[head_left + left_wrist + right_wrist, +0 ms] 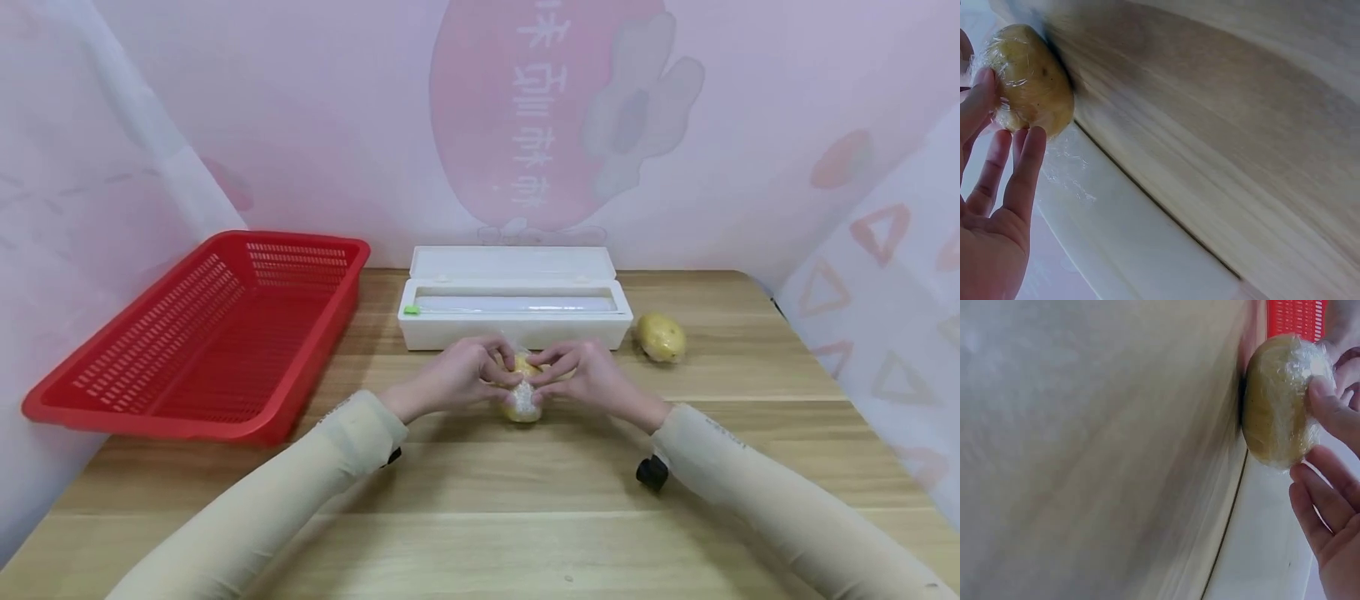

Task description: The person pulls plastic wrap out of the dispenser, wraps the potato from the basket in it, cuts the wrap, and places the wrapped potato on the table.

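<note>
A potato (522, 410) wrapped in clear cling film stands on the table between both hands, in front of the white cling film box. My left hand (474, 373) holds its left side, thumb and fingertips on the film. From the right, my right hand (587, 379) pinches the film and the potato with thumb and fingers. In the left wrist view the potato (1038, 87) shows film crumpled near the thumb, and a loose film edge spreads below. The right wrist view shows the film bunched on the potato (1272, 409) beside the thumb.
Behind the hands sits the white box (513, 336), lid raised, with a film roll (517, 304) inside and a green tab at its left. A second film-wrapped potato (662, 337) lies right of it. A red plastic basket (281, 417) stands on the left.
</note>
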Action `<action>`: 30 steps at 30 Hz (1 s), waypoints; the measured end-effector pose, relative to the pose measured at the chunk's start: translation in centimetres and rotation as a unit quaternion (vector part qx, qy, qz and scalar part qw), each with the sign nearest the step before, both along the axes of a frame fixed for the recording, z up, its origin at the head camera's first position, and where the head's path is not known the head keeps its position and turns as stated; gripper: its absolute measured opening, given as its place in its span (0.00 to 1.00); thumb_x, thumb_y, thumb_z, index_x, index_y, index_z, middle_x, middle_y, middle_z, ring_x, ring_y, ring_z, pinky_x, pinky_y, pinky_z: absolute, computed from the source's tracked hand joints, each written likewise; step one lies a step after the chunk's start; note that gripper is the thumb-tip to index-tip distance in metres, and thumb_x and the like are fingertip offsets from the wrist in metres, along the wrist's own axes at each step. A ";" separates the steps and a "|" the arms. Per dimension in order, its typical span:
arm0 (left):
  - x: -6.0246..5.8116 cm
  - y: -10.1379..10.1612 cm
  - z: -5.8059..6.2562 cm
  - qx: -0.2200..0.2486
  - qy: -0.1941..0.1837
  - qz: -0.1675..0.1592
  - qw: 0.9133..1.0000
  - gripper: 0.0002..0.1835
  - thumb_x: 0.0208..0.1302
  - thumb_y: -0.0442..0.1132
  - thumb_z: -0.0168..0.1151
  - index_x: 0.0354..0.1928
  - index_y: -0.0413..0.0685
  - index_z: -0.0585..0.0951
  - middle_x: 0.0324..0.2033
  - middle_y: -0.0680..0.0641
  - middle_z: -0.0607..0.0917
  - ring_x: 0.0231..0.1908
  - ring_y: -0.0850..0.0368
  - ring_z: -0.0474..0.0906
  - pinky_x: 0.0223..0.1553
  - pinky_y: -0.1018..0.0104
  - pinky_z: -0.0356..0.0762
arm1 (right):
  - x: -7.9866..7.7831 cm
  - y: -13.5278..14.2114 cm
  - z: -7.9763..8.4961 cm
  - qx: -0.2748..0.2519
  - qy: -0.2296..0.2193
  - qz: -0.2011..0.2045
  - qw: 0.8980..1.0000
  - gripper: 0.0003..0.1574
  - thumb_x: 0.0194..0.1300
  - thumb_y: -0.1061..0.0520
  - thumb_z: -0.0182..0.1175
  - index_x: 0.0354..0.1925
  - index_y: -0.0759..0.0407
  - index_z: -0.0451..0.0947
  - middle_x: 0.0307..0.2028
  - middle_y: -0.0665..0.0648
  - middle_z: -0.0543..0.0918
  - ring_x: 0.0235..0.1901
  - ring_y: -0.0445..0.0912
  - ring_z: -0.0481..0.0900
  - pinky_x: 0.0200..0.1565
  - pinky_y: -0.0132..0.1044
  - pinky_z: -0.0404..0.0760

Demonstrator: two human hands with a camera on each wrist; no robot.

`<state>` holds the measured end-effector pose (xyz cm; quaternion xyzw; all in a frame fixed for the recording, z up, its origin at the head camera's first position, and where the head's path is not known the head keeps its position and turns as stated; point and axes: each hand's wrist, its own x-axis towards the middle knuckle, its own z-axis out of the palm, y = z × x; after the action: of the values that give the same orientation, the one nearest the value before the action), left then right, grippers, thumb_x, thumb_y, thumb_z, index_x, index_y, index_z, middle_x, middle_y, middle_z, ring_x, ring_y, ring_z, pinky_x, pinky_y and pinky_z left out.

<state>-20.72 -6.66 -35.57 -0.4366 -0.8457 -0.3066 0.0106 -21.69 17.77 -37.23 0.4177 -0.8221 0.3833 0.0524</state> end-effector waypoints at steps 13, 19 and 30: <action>-0.2 0.0 -0.5 0.040 -0.024 0.016 0.999 0.11 0.55 0.41 0.75 0.40 0.46 0.89 0.36 0.55 0.79 0.37 0.61 0.76 0.37 0.70 0.76 | -0.7 -0.3 -0.1 -0.049 -0.146 -0.049 0.987 0.05 0.50 0.59 0.77 0.29 0.53 0.90 0.39 0.52 0.88 0.43 0.46 0.84 0.46 0.37 0.81; 0.1 -0.1 -0.8 0.050 -0.041 0.026 0.998 0.13 0.56 0.39 0.75 0.43 0.44 0.88 0.38 0.54 0.80 0.39 0.61 0.77 0.38 0.69 0.80 | -0.8 -0.3 0.0 -0.048 -0.146 -0.053 0.987 0.05 0.51 0.58 0.77 0.30 0.54 0.90 0.39 0.52 0.88 0.43 0.46 0.84 0.44 0.38 0.82; 2.3 -0.6 0.7 0.004 0.007 0.161 0.987 0.12 0.65 0.38 0.67 0.46 0.38 0.86 0.42 0.45 0.86 0.40 0.51 0.82 0.40 0.59 0.80 | 0.2 -0.8 1.4 0.039 0.024 -0.046 0.998 0.16 0.50 0.55 0.78 0.39 0.55 0.88 0.44 0.52 0.83 0.49 0.48 0.76 0.53 0.49 0.73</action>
<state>-18.40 -7.24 -34.90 -0.2969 -0.9036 -0.3011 0.0678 -21.46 17.01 -35.88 0.3902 -0.8532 0.3383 0.0731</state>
